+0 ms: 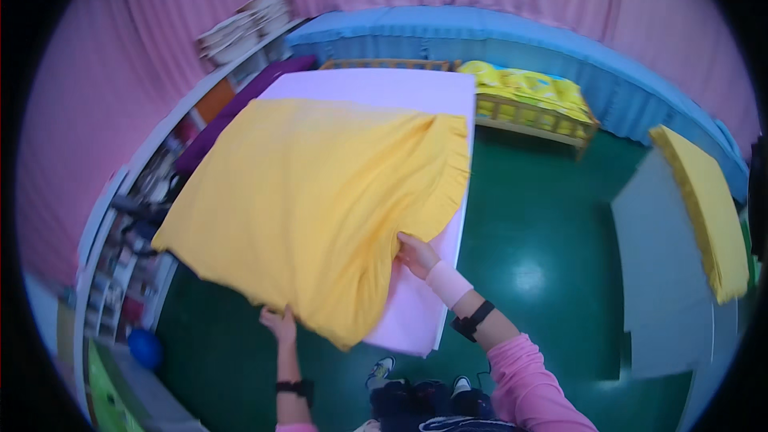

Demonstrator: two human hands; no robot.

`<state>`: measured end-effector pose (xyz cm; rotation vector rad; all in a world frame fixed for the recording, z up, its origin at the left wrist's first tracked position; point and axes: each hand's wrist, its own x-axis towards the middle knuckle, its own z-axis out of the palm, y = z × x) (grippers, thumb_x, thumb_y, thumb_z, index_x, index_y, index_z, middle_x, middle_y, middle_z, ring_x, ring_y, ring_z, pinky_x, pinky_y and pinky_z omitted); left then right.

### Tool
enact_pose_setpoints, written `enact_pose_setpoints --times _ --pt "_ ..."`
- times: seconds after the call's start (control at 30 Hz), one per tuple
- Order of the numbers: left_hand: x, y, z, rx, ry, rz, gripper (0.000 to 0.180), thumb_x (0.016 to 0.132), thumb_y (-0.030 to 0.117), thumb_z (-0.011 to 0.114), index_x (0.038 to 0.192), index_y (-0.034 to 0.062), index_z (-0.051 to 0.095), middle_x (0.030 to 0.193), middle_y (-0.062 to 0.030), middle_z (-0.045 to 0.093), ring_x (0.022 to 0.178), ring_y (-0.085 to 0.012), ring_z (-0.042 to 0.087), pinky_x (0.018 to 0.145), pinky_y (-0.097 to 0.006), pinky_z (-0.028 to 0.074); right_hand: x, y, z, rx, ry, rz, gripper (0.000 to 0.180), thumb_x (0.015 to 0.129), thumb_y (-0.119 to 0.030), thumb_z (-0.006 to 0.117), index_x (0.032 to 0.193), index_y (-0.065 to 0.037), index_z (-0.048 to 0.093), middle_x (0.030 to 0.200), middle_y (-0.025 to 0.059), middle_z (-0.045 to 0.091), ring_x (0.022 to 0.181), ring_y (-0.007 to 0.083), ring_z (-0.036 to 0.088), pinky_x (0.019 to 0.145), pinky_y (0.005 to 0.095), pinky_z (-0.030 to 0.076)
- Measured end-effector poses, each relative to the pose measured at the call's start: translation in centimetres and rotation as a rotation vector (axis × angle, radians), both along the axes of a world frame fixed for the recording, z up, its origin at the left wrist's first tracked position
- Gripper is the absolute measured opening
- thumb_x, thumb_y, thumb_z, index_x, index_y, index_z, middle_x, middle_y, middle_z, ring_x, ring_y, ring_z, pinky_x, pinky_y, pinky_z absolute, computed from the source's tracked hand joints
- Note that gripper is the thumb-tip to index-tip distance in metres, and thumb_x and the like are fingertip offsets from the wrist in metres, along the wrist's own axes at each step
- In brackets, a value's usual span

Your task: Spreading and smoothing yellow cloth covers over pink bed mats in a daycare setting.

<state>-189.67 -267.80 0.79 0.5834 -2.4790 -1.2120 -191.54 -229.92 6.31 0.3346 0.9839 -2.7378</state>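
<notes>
A large yellow sheet with a ruffled right edge lies spread over a bed covered in pale pink-lilac cloth. Its near part hangs past the bed toward me, and folds run down its right side. With fingers closed, my left hand grips the sheet's near edge. Farther right, my right hand pinches the sheet near its right edge, above the exposed pink cloth. The tips of both hands' fingers are partly hidden by the fabric.
A small wooden bed with yellow bedding stands at the far right. Along the left runs a shelf unit, with a blue ball nearby. At right is a grey-white surface with a yellow cover. Green floor lies between.
</notes>
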Motion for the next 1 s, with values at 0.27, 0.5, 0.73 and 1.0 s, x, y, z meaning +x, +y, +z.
enact_pose_setpoints --times 0.27,0.5,0.73,1.0 --pt "8.1 3.2 -1.3 1.052 -0.305 -0.247 0.052 0.090 0.041 0.042 0.118 -0.0021 0.043 0.114 -0.0131 0.053 0.101 -0.0232 0.054 0.080 -0.036 0.047 3.5 -0.5 6.7 0.070 0.132 0.000 0.040 0.086 -0.011 0.052 0.122 -0.003 0.037 0.119 0.0086 0.049 0.104 0.0243 0.052 0.087 0.0378 0.046" --pt "16.6 6.4 6.7 1.161 -0.104 -0.312 0.032 0.087 0.027 0.052 0.103 -0.0008 0.053 0.097 -0.0080 0.059 0.085 -0.0164 0.059 0.072 -0.029 0.049 12.4 8.2 7.1 0.352 0.211 -0.054 0.045 0.088 -0.013 0.049 0.129 -0.003 0.032 0.124 0.0082 0.046 0.109 0.0222 0.049 0.091 0.0336 0.042" --pt "24.9 5.4 0.1 1.080 -0.214 -0.054 0.032 0.086 0.029 0.054 0.102 0.0007 0.053 0.094 -0.0072 0.060 0.083 -0.0163 0.059 0.070 -0.028 0.049 21.8 9.7 -4.2 0.773 0.031 0.366 0.032 0.085 -0.014 0.053 0.114 -0.001 0.047 0.106 0.0093 0.056 0.091 0.0182 0.058 0.077 0.0307 0.048" --pt "25.0 10.5 -7.2 0.713 -0.510 -0.051 0.023 0.078 0.021 0.064 0.084 0.0052 0.048 0.074 -0.0039 0.052 0.063 -0.0133 0.050 0.057 -0.025 0.042 26.8 17.2 -12.2 0.863 -0.278 0.628 0.027 0.081 -0.013 0.058 0.103 0.000 0.050 0.089 0.0122 0.061 0.077 0.0195 0.062 0.067 0.0293 0.051"
